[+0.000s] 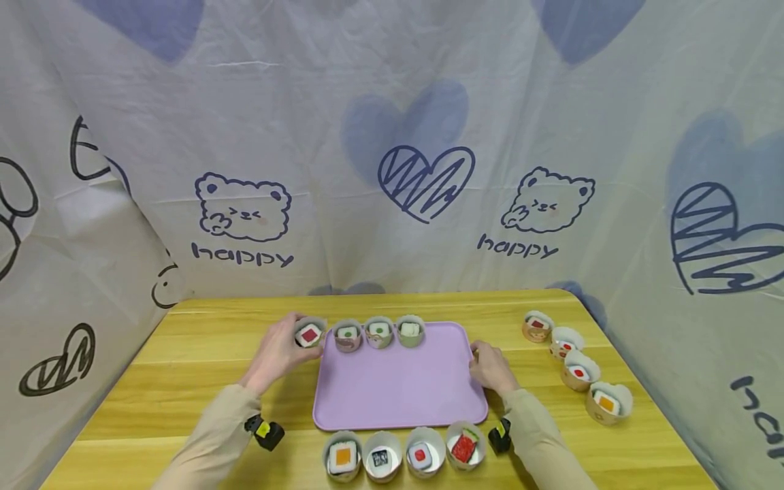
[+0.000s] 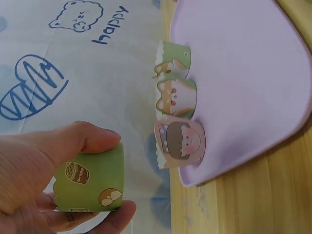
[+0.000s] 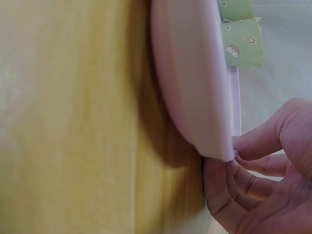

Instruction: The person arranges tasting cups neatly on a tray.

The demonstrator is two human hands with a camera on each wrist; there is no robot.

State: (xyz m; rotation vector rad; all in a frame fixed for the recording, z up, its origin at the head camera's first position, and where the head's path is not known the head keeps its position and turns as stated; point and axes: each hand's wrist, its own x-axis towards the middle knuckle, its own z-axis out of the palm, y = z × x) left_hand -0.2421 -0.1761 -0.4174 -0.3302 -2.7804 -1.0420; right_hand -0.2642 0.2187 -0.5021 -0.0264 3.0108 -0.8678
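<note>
My left hand point(image 1: 278, 354) grips a green paper cup point(image 2: 100, 178) between thumb and fingers, off the tray's far left corner. Inside that cup, in the head view, lies a white piece with a red square point(image 1: 309, 334). On the right, my right hand point(image 1: 490, 367) pinches the rim of the lilac tray point(image 3: 214, 97) between thumb and fingers. Along the tray's far edge stand a pink cup point(image 1: 348, 340) and two green cups, a nearer green cup point(image 1: 379, 337) and a farther green cup point(image 1: 410, 335), each with a pale piece inside.
Several paper cups with sushi-like pieces line the tray's near side, among them a cup with an orange-topped piece point(image 1: 342, 457). Several more, including a cup with a red-topped piece point(image 1: 536, 328), form a slanting row at the right. A printed cloth point(image 1: 343, 238) hangs behind the wooden table point(image 1: 202, 340).
</note>
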